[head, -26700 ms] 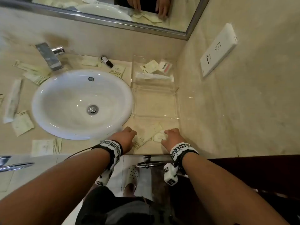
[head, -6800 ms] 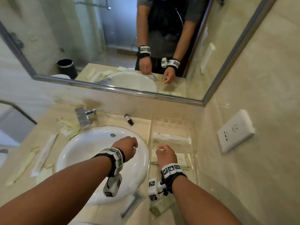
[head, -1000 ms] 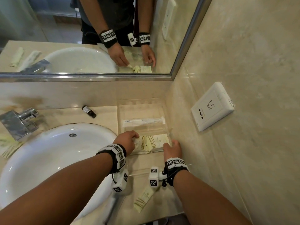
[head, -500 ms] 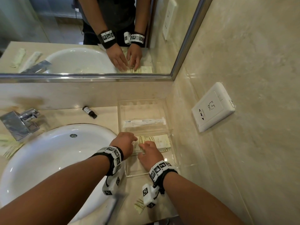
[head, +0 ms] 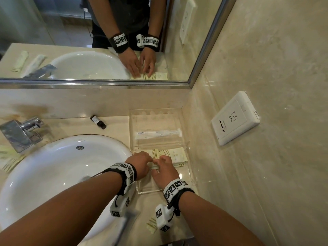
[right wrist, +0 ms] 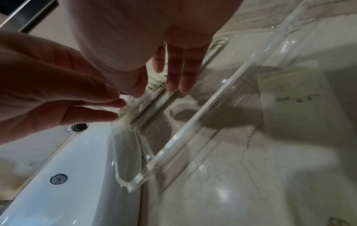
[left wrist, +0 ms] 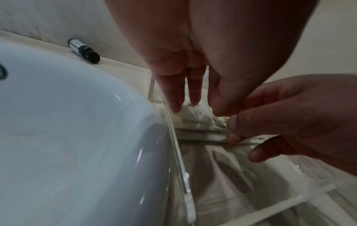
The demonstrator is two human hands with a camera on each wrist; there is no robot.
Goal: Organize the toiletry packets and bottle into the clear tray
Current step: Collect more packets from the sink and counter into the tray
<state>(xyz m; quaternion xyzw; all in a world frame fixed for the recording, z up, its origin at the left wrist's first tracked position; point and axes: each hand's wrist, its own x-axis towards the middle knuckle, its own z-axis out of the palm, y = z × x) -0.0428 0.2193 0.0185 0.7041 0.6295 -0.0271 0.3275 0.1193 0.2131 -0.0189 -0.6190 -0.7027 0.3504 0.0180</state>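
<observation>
A clear tray (head: pixel 191 167) stands on the counter right of the sink. Its near compartment holds a stack of cream packets (head: pixel 177 155), and a long white packet (head: pixel 158 134) lies in the far one. Both hands are inside the near compartment. My left hand (head: pixel 150 159) rests straight fingers (left wrist: pixel 174 107) and thumb on the stack's left end (left wrist: pixel 195 117). My right hand (head: pixel 162 162) touches the stack's near edge with its fingertips (left wrist: pixel 232 124), right beside the left hand. The small dark bottle (head: pixel 98 121) lies on the counter behind the sink, apart from both hands.
The white sink (head: pixel 53 174) and chrome tap (head: pixel 21 134) fill the left. Loose packets lie left of the tap (head: pixel 10 162), and one lies at the counter's front edge (head: pixel 151 226). A socket plate (head: pixel 235 118) sits on the right wall, with a mirror above.
My right hand has come from the tray's right front edge into the tray, onto the stack beside the left hand. The left hand stays on the packets.
</observation>
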